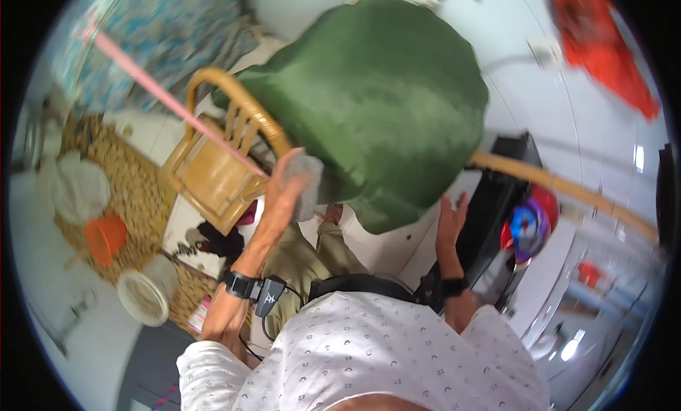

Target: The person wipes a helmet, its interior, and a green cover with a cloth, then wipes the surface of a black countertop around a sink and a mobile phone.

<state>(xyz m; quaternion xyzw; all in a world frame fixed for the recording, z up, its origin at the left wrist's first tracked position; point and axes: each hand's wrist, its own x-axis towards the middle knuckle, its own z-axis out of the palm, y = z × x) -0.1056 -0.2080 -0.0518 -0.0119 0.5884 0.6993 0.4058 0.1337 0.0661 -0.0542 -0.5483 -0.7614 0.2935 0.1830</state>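
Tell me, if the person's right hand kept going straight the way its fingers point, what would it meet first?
Most likely the big green cloth bundle: the right hand is open, fingers pointing up at its lower edge, just short of it. Depth is hard to judge in this blurred view.

We see left forearm rising from lower edge, bare below short patterned sleeve, dark band with small device strapped at wrist. Left hand (pixel 287 180) raised, palm open, fingers spread and slightly curled, blurred. Right forearm comes up from lower right, shorter in view, dark band at wrist. Right hand (pixel 451 223) open, fingers straight and pointing up, palm turned inward toward left. Both hands lifted at about chest front, well apart from each other. We note neither hand closed around anything.
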